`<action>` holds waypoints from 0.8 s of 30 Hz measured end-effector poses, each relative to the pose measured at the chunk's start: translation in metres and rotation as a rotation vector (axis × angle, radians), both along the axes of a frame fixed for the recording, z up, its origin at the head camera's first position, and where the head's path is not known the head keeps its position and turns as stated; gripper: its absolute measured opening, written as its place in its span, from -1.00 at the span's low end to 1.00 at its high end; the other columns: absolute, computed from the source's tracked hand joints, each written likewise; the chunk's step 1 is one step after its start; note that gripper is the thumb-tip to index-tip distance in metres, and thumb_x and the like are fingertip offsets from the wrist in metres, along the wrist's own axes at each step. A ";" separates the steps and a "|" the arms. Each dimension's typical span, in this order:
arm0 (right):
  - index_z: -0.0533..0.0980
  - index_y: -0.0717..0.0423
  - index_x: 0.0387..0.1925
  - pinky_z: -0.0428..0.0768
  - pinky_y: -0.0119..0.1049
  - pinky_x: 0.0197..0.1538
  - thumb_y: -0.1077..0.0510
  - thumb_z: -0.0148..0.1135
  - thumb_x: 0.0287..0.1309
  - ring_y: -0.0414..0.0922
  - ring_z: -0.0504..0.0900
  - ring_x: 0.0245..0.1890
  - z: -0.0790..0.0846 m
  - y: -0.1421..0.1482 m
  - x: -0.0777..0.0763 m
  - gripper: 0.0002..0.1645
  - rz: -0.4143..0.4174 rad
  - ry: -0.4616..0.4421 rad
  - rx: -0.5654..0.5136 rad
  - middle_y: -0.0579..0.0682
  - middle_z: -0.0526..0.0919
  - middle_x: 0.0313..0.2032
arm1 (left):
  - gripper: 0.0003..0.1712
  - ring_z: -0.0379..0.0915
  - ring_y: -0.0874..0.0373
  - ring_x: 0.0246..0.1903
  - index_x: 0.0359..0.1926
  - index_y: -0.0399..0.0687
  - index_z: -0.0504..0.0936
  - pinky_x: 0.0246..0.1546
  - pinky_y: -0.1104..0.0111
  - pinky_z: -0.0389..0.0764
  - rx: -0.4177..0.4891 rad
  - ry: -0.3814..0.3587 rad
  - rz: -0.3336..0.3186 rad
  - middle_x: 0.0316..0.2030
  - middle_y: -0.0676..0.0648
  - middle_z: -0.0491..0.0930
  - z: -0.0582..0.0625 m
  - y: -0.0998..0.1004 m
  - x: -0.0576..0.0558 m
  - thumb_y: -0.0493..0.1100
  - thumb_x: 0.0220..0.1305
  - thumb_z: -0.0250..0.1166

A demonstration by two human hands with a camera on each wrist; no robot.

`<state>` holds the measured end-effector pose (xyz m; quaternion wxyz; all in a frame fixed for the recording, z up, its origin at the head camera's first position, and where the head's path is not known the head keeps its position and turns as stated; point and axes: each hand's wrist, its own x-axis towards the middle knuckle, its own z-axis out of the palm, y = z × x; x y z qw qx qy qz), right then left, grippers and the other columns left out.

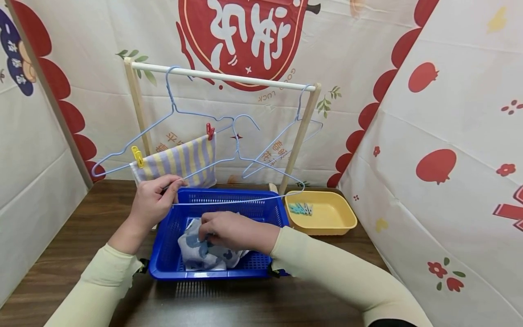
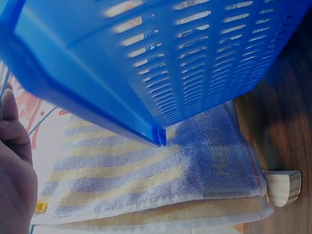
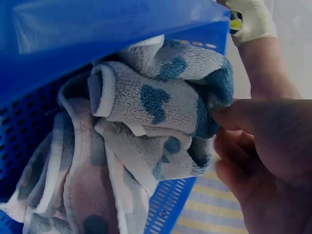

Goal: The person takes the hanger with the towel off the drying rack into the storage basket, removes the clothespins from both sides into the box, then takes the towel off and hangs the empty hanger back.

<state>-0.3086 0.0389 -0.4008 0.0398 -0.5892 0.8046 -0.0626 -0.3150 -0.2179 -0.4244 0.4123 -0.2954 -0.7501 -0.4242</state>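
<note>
at far left hangs a striped towel (image 1: 180, 160); nearer, the left hand (image 1: 154, 197) has its fingers clamped on a blue hanger (image 1: 237, 152). inside the blue basket (image 1: 208, 274), a patterned towel (image 1: 199, 254) is pinched by the right hand (image 1: 234, 230), with open room toward the right wall. just beyond that edge sits a yellow tray (image 1: 332, 214).

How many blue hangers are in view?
3: the left hanger, on the rail, carrying the striped towel; the right hanger, near the rail's right end; the third hanger, in the left hand above the blue basket. No others show.
</note>
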 end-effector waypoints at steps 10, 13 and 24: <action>0.68 0.03 0.36 0.53 -0.54 0.26 0.27 0.22 0.63 -0.33 0.61 0.11 -0.009 -0.005 -0.002 -0.59 0.078 -0.118 0.300 -0.08 0.69 0.25 | -0.74 0.45 0.31 -0.65 -0.19 -0.26 0.81 -0.56 0.55 0.46 0.004 -0.007 -0.002 -0.62 0.08 0.59 -0.004 -0.001 -0.001 -0.63 0.28 0.41; 0.63 0.01 0.43 0.51 -0.49 0.34 0.27 0.17 0.65 -0.34 0.60 0.19 -0.010 -0.003 -0.001 -0.54 0.055 -0.165 0.366 -0.10 0.66 0.33 | -0.75 0.45 0.31 -0.66 -0.20 -0.28 0.81 -0.57 0.54 0.47 0.000 0.003 -0.004 -0.63 0.08 0.59 -0.005 0.000 -0.001 -0.64 0.26 0.41; 0.53 -0.10 0.56 0.37 -0.39 0.51 0.27 0.09 0.68 -0.32 0.47 0.46 -0.010 0.000 0.001 -0.44 0.000 -0.259 0.444 -0.17 0.55 0.50 | -0.73 0.44 0.31 -0.66 -0.20 -0.25 0.81 -0.57 0.53 0.47 -0.005 0.028 0.007 -0.63 0.10 0.59 -0.002 0.001 0.002 -0.64 0.24 0.42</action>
